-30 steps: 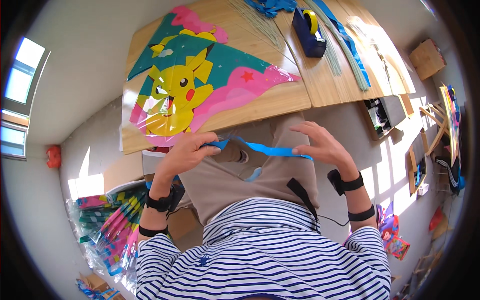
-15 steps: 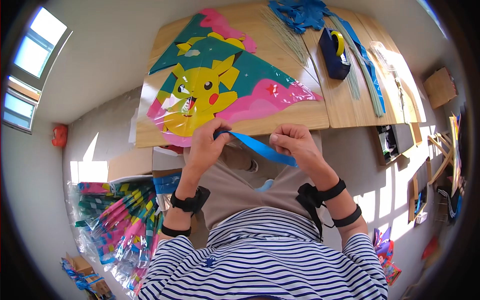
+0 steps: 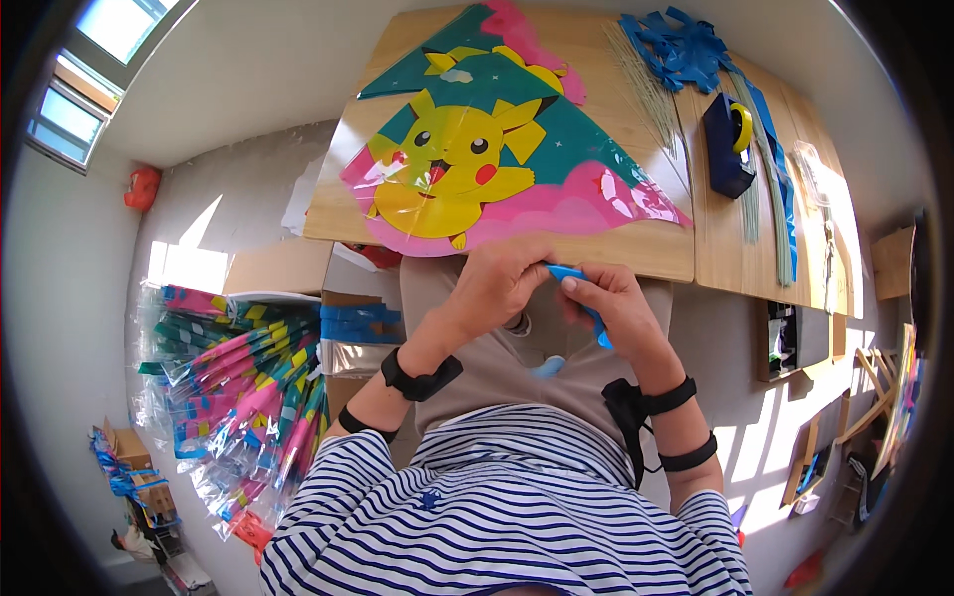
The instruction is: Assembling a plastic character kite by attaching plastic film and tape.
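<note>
A blue ribbon strip (image 3: pixel 566 271) runs between my two hands, just off the table's near edge and above my lap. My left hand (image 3: pixel 500 283) pinches one end, its fingertips partly hidden behind the hand. Thumb bent over the strip, my right hand (image 3: pixel 608 301) grips it close by, and a short tail hangs below that palm. Beyond the hands, a triangular kite sheet (image 3: pixel 467 149) lies flat on the wooden table (image 3: pixel 343 214). It is printed with a yellow cartoon figure on green and pink, under shiny clear film. Another such sheet shows behind it.
On the table's right stand a dark blue tape dispenser (image 3: pixel 730 159) with yellow tape, thin sticks (image 3: pixel 778 219) and a heap of blue strips (image 3: pixel 681 52). Folded kites in clear film (image 3: pixel 238 372) fan out at lower left, beside a cardboard box (image 3: pixel 278 270). An open case (image 3: pixel 785 338) sits below the table's right.
My hands have come closer together, and the blue strip, stretched out between them before, is now bunched at the fingers. The whole view has shifted, with the table further right.
</note>
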A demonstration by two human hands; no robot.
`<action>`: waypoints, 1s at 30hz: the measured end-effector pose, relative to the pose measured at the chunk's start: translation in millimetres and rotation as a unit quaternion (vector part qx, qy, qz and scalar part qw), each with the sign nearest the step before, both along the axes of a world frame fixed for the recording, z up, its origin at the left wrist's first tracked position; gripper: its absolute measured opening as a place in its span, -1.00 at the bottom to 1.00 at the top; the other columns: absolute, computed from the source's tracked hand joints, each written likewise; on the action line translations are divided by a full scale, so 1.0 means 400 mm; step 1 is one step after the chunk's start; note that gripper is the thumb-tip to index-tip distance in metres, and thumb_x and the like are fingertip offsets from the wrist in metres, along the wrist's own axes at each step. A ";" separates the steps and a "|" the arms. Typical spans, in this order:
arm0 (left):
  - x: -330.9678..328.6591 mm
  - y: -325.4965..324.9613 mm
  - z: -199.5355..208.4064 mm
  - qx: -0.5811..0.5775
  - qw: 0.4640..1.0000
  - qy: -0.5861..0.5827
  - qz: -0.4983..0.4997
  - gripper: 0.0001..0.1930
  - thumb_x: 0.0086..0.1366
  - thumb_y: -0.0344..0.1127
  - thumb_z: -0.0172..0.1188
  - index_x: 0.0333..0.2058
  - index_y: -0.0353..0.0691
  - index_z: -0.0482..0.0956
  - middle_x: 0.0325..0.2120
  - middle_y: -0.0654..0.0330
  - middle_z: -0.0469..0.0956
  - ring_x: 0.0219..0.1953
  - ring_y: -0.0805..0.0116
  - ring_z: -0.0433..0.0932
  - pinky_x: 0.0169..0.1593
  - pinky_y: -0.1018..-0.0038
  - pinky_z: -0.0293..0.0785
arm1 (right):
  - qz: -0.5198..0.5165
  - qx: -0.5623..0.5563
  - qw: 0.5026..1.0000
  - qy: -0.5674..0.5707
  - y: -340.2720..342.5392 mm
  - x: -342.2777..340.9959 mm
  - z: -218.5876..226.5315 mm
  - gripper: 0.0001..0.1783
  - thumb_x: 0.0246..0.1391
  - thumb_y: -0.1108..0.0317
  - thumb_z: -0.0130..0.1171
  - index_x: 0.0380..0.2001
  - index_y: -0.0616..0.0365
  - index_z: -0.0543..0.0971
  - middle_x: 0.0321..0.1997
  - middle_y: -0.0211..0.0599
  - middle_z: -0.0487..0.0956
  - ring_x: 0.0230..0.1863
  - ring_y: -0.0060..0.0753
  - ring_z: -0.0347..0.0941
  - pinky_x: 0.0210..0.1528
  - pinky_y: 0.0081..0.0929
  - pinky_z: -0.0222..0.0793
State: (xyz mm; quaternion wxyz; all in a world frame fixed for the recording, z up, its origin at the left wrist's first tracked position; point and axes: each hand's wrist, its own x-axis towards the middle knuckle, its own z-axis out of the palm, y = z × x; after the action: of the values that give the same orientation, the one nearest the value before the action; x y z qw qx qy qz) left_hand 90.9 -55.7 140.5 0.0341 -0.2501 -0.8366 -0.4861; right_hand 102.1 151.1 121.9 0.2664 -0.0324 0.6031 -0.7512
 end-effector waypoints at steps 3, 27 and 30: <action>-0.009 -0.023 -0.047 0.028 0.995 0.009 0.097 -0.87 0.21 -0.48 0.29 -0.27 -0.33 0.57 -0.45 0.14 0.58 -0.38 0.34 0.55 -0.26 0.47 0.47 | -0.045 0.032 0.998 0.031 0.010 0.001 0.026 -0.76 0.23 0.26 0.21 -0.37 0.23 0.65 -0.58 -0.46 0.55 -0.57 -0.72 0.36 -0.51 -0.72 0.23; -0.017 0.074 -0.084 0.392 0.865 -0.308 0.056 -0.87 0.19 -0.40 0.41 -0.38 -0.19 0.60 -0.48 0.35 0.57 -0.43 0.61 0.47 -0.32 0.63 0.39 | -0.139 0.120 0.970 0.160 -0.027 0.019 0.000 -0.80 0.13 0.35 0.30 -0.37 0.30 0.59 -0.58 -0.45 0.52 -0.58 -0.71 0.35 -0.53 -0.59 0.32; -0.027 0.081 -0.100 0.379 0.866 -0.320 0.067 -0.84 0.17 -0.38 0.43 -0.40 -0.17 0.57 -0.47 0.36 0.57 -0.43 0.61 0.49 -0.35 0.64 0.40 | -0.134 0.104 0.981 0.099 -0.015 0.017 -0.006 -0.83 0.16 0.35 0.28 -0.36 0.27 0.62 -0.59 -0.45 0.52 -0.59 -0.73 0.36 -0.56 -0.64 0.31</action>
State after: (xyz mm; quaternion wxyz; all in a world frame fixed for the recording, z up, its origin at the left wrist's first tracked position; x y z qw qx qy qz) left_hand 79.9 -23.3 100.5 -0.1108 0.0083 -0.5677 -0.8157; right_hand 108.9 145.1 119.3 0.1044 0.0022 0.6999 -0.7066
